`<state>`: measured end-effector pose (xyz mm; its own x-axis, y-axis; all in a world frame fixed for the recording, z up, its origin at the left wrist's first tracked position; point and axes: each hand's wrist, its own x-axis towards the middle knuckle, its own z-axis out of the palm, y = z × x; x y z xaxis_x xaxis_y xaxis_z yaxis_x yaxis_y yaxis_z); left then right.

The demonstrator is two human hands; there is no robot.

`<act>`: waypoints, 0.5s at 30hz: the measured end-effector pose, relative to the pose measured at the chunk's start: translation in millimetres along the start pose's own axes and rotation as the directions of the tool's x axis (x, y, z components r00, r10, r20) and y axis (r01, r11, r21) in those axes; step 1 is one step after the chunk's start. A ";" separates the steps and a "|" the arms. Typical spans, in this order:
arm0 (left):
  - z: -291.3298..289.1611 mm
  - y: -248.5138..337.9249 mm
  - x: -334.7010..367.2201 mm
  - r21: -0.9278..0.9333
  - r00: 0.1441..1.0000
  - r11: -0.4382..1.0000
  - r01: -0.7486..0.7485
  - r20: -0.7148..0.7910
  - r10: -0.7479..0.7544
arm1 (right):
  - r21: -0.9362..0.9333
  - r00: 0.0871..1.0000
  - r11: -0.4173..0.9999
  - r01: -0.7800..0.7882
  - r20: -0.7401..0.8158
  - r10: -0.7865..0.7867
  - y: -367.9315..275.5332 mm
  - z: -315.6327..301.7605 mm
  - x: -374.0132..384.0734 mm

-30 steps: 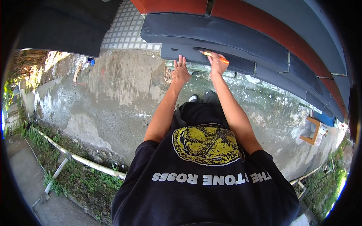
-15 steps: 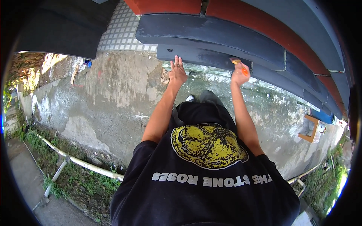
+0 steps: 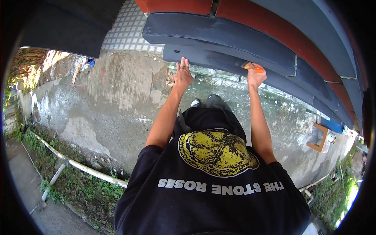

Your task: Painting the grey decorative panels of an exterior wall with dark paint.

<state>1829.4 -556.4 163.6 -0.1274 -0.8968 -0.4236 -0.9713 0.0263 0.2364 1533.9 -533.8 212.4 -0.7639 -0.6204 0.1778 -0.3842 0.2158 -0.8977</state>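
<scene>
My right hand (image 3: 257, 76) is closed round the orange handle of a paintbrush (image 3: 256, 69). The brush's bristle end points left and meets the dark grey lower band (image 3: 211, 58) of the wall; my fingers partly cover the tool. Left of it, my left hand (image 3: 183, 73) is open, its fingers stretched out with the tips at the bottom edge of the same band. Whether those tips press on the surface I cannot tell. A small dark mark shows on the band just above the left fingers.
Stepped grey ledges and a red band (image 3: 254, 19) rise above my hands. A stained concrete floor (image 3: 121, 90) lies underfoot. An open brown box (image 3: 319, 138) sits at the right, and a white pipe rail (image 3: 92, 169) runs along weeds at the lower left.
My right hand has shifted to the right with the paintbrush, whose handle now lies more sideways. My left hand has hardly moved.
</scene>
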 end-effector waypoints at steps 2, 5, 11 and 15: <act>-5.0 2.2 -1.9 -0.017 1.000 1.000 0.017 0.006 -0.017 | -0.080 0.997 0.996 0.029 0.074 -0.023 -29.7 -11.7 -3.1; -4.9 4.2 -1.2 -0.033 0.999 0.999 0.030 0.022 -0.030 | 0.454 0.927 0.830 -0.324 0.326 0.184 -38.4 29.2 -23.6; -4.2 1.8 -0.5 -0.047 1.000 0.999 0.012 0.013 -0.011 | 0.207 0.947 0.949 -0.239 0.264 0.181 4.2 18.4 -4.5; 1.0 -0.8 0.7 -0.055 1.000 0.998 0.028 0.011 -0.028 | 0.240 0.933 0.918 -0.317 0.252 0.256 9.4 -9.9 12.5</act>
<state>1829.9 -556.6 162.3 -0.1025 -0.8924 -0.4395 -0.9620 -0.0236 0.2721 1515.6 -532.0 210.2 -0.6802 -0.7140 -0.1657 0.0141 0.2133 -0.9769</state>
